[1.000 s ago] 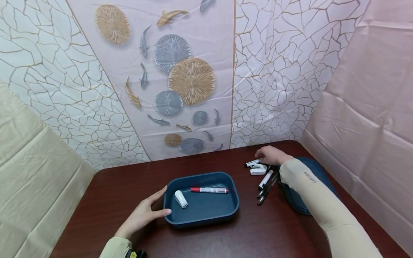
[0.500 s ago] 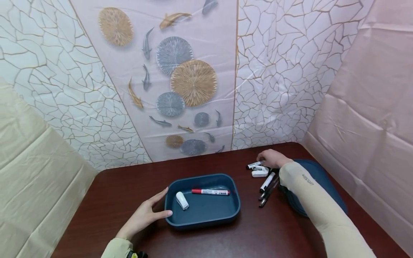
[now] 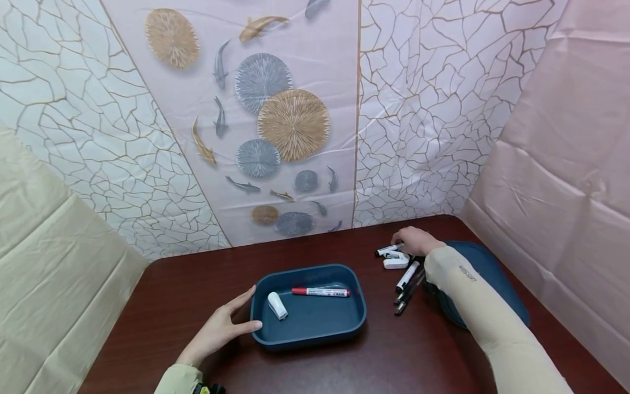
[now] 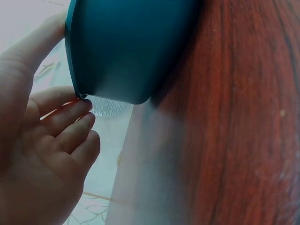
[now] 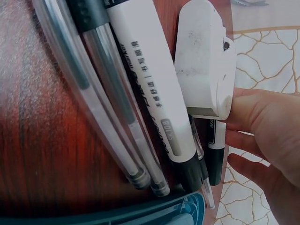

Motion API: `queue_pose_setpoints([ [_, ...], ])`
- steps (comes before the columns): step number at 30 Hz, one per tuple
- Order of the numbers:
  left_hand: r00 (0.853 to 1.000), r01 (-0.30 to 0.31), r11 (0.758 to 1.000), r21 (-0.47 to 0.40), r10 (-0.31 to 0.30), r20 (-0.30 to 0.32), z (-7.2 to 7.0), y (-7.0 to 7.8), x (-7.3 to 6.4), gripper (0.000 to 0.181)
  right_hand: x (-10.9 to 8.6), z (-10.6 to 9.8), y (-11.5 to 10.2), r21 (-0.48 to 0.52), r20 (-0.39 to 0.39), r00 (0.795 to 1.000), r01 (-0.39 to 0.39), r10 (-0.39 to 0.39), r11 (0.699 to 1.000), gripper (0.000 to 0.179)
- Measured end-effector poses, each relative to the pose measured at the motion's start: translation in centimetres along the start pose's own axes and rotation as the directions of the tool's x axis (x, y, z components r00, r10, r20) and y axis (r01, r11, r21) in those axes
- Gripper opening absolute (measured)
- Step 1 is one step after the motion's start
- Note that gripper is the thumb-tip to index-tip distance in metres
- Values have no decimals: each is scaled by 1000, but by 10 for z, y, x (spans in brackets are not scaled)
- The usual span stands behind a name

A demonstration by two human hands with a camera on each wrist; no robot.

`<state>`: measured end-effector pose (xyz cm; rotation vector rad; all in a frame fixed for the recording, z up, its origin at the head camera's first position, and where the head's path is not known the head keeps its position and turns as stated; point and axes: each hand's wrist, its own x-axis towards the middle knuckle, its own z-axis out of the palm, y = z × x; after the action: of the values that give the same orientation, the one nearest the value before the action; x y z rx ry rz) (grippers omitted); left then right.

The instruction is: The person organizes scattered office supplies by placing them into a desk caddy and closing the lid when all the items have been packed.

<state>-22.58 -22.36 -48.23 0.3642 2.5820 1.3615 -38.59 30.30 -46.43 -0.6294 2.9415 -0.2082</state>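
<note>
My left hand [image 3: 220,327] grips the left end of a dark blue tray [image 3: 315,335], the thumb over its near left corner. In the left wrist view, the fingers [image 4: 77,129] bend at the tray's rim. Inside lie a red-capped marker [image 3: 321,292] and a small white stapler [image 3: 277,305]. My right hand [image 3: 415,241] is at the right end of a black-and-white marker [image 3: 388,250]. In the right wrist view, its fingers [image 5: 241,145] are right at that marker, partly hidden by a white stapler [image 5: 201,61]; I cannot tell whether they pinch it.
Beside the right hand lie another black-and-white marker [image 3: 407,277] and clear-barrelled pens [image 3: 402,305] on the dark wood table [image 3: 384,361]. A second dark blue tray [image 3: 484,271] stands at the right, partly under the right forearm. Patterned cloth [image 3: 305,71] hangs behind the table.
The right hand has lowered slightly at the marker's end since one second ago. The left hand, the tray and its contents have stayed in place.
</note>
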Motion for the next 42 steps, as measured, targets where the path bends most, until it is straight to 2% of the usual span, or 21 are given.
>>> queue_pose_setpoints([
  [23,1000,4,1000,5,-4,5,1,0,1,84,-3,-3,1,-42,-1,999,40,-40,998,15],
  [32,1000,16,1000,17,-16,0,-1,0,1,85,-6,-2,-4,-22,-24,999,41,-42,999,18],
  [42,1000,21,1000,18,-21,4,-1,-1,-1,85,-3,2,-7,-47,-18,999,26,-27,999,17],
])
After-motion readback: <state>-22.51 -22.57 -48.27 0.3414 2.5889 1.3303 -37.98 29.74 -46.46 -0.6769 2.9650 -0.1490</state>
